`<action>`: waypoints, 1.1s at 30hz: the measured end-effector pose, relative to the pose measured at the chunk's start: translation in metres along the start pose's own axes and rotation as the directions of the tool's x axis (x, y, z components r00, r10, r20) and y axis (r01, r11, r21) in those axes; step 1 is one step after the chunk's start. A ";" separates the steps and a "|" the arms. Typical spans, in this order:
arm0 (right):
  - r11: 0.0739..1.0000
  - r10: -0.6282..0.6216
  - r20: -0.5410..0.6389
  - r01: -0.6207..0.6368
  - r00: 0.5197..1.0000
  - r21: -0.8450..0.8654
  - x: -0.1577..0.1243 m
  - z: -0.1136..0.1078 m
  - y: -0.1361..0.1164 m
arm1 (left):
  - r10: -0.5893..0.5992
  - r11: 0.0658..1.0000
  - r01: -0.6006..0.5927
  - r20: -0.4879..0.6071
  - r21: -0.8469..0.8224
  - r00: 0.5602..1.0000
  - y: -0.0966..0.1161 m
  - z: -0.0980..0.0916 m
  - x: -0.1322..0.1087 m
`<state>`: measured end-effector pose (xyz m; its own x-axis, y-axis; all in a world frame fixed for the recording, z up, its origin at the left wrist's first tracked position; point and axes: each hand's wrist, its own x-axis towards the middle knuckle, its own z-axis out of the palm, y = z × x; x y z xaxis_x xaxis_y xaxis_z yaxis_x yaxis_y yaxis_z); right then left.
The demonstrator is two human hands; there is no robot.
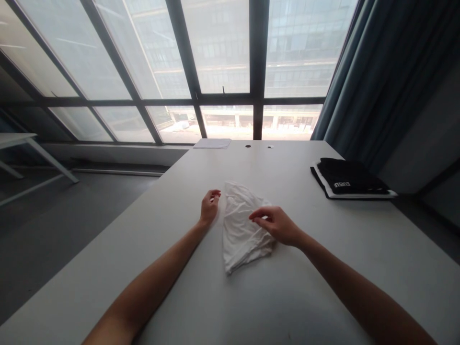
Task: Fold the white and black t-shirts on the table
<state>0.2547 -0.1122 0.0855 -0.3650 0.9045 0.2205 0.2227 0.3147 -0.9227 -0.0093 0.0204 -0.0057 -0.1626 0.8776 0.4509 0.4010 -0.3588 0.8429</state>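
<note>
A white, thin, wrinkled piece of cloth [239, 225] lies bunched on the white table [172, 282], roughly a fan shape with layered folds toward its lower right. Just off its left edge is my left hand [209, 207], fingers loosely curved, thumb a little apart, nothing visible in it. My right hand [276, 224] hovers over the right part of the cloth. Its fingers and thumb curve toward each other with a gap between, and no cloth is seen caught in them. The palm covers part of the cloth's right edge.
To the right lies a stack of folded black and white clothes [350, 177], the top one with white lettering. Papers [212, 143] rest at the far edge near a round cable hole [247, 146]. Windows stand beyond; a blue curtain [373, 72] hangs right, another table [17, 139] stands left.
</note>
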 end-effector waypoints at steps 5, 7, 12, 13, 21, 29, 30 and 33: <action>0.877 0.090 -0.240 -0.192 0.967 -0.441 0.016 -0.024 0.063 | 0.268 0.959 -0.279 0.158 0.051 0.950 0.030 0.002 -0.014; 0.765 0.177 -0.222 -0.276 0.959 -0.582 0.017 -0.031 0.082 | 0.414 0.884 -0.466 0.396 0.040 0.819 0.049 0.005 -0.028; 0.691 0.287 -0.226 -0.365 0.931 -0.624 0.017 -0.038 0.091 | 0.492 0.686 -0.700 0.836 -0.199 0.244 0.086 0.017 -0.076; 0.714 0.273 -0.238 -0.362 0.932 -0.599 0.019 -0.038 0.088 | 0.492 0.676 -0.698 0.850 -0.236 0.189 0.089 0.020 -0.083; 0.937 -0.148 -0.308 0.033 0.940 -0.349 0.010 -0.003 0.046 | 0.091 0.988 -0.031 0.396 -0.153 0.914 0.068 0.027 -0.066; 0.915 -0.232 0.230 0.292 0.945 -0.277 -0.012 0.040 0.037 | 0.068 0.996 -0.026 0.542 -0.084 0.838 0.041 0.029 -0.059; 0.923 -0.210 0.102 0.231 0.972 -0.308 -0.009 0.036 0.041 | 0.074 0.996 -0.031 0.535 -0.089 0.842 0.041 0.030 -0.060; 0.935 -0.078 -0.238 -0.012 0.968 -0.355 0.002 0.019 0.056 | 0.044 0.992 0.020 0.488 -0.125 0.872 0.041 0.031 -0.058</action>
<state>0.2491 -0.0982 0.0287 -0.1552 0.9197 0.3606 0.5332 0.3853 -0.7531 0.0441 -0.0349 -0.0062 0.3158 0.9045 0.2866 0.2815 -0.3777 0.8821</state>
